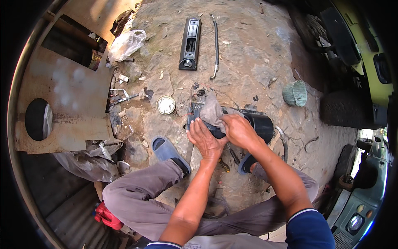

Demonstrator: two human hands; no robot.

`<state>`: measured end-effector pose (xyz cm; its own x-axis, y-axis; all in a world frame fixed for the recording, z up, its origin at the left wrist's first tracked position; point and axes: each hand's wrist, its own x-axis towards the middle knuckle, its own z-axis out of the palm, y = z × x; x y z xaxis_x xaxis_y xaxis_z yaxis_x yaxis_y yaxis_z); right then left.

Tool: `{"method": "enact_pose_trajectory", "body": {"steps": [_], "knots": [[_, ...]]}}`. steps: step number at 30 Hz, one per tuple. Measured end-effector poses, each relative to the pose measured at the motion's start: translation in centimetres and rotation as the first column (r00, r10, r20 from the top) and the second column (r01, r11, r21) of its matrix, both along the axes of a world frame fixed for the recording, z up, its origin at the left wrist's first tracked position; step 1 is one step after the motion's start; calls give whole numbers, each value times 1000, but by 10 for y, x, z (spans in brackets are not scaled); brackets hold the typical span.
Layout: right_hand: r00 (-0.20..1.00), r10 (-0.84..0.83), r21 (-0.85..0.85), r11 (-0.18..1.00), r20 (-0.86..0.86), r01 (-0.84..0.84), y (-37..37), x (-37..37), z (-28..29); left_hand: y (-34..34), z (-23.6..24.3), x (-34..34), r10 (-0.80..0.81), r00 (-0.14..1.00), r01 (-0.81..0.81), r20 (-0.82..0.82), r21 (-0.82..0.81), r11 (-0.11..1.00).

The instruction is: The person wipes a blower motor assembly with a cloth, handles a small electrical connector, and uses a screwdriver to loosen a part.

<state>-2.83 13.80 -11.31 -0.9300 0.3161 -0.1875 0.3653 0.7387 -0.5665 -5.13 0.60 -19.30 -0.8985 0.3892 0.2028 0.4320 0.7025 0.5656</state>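
Observation:
On the ground between my feet lies a black plastic housing (262, 125) with a rounded, drum-like right end. Thin red and dark wires come from its far left side. My left hand (206, 140) grips the housing's near left edge, fingers laid over the top and thumb toward the right. Bunched in my right hand (240, 129) is a grey rag (212, 110), pressed against the top of the housing. The fingertips of the right hand are partly hidden by the cloth.
Beyond the housing lie a long black vent-like panel (190, 43) and a black hose (216, 45) with metal ends. A round tin (166, 105) stands left, a green basket (294, 93) right. Near my right foot is a yellow-handled screwdriver (224, 165). Vehicles line the right side.

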Motion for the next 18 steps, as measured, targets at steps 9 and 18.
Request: {"method": "enact_pose_trajectory", "body": {"steps": [9,18], "knots": [[788,108,-20,993,607,-120,43,-88,-44,-2,9,-3,-46,998,44,-43,-41,998],[691,191,-2,964,697,-265,52,-96,-60,1,12,-2,-60,997,59,-41,-41,997]]}}
